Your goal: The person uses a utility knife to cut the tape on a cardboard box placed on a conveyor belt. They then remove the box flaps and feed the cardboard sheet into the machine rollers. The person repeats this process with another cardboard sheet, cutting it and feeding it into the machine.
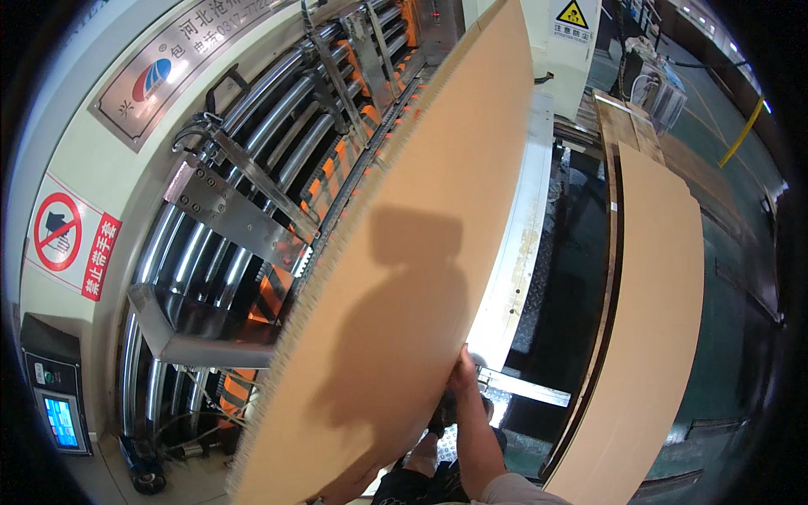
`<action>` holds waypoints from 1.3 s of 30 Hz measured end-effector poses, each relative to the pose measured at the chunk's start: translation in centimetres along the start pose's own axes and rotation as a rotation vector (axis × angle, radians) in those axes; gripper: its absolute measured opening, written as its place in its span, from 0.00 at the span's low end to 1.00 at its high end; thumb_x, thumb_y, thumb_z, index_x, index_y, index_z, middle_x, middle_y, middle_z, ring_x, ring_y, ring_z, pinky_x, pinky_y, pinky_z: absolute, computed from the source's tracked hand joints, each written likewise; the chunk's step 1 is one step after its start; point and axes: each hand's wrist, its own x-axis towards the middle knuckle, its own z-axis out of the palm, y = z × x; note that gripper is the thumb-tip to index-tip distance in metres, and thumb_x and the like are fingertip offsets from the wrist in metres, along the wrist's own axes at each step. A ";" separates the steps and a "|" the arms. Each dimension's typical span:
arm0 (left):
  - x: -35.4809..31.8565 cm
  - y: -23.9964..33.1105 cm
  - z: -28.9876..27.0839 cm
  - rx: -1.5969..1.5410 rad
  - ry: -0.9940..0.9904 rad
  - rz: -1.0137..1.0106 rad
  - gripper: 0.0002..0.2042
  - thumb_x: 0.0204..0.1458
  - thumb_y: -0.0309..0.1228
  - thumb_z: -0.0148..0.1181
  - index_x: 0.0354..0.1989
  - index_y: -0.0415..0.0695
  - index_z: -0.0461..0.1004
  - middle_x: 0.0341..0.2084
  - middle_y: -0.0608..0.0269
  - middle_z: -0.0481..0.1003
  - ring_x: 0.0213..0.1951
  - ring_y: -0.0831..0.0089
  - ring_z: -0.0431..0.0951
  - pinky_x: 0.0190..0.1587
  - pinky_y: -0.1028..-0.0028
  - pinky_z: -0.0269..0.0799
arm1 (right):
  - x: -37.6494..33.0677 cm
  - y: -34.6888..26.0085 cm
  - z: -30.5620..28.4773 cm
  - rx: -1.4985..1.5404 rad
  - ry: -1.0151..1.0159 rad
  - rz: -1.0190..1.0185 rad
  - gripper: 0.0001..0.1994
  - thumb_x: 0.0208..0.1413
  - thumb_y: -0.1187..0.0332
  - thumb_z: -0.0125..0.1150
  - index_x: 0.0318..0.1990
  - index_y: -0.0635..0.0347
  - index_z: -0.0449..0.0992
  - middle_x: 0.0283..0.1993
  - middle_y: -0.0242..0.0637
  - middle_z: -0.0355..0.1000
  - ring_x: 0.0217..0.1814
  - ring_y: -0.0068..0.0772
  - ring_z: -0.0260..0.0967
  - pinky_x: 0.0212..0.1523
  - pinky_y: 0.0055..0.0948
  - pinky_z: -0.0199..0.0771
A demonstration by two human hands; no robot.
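A large brown corrugated cardboard sheet (pixel 421 185) stretches from the lower edge to the top of the head view, slanting beside the machine. Its ragged left edge lies along the machine's feed side; whether more sheets lie under it, I cannot tell. My right hand (pixel 464 370) is closed on the sheet's right edge, with the thumb side showing and the other fingers hidden behind the board. Low in the view, my left hand (pixel 349 483) is at the sheet's near end, only partly visible, its fingers not clear. A shadow of my head and shoulders falls on the board.
On the left stands a machine with steel rollers (pixel 278 139), a metal bracket (pixel 227 210) and a small control screen (pixel 61 421). Right of the sheet runs a white metal ledge (pixel 513 278). Farther right, more cardboard (pixel 652 311) lies beside a wooden board (pixel 619 126).
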 end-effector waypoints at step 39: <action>15.5 -20.3 5.2 -1.550 0.182 -0.679 0.19 0.49 0.37 0.52 0.47 0.40 0.67 0.41 0.62 0.72 0.44 0.70 0.72 0.49 0.70 0.65 | 16.1 -9.0 6.3 -0.574 0.276 -0.542 0.09 0.57 0.64 0.50 0.29 0.58 0.64 0.28 0.28 0.65 0.31 0.19 0.60 0.35 0.22 0.63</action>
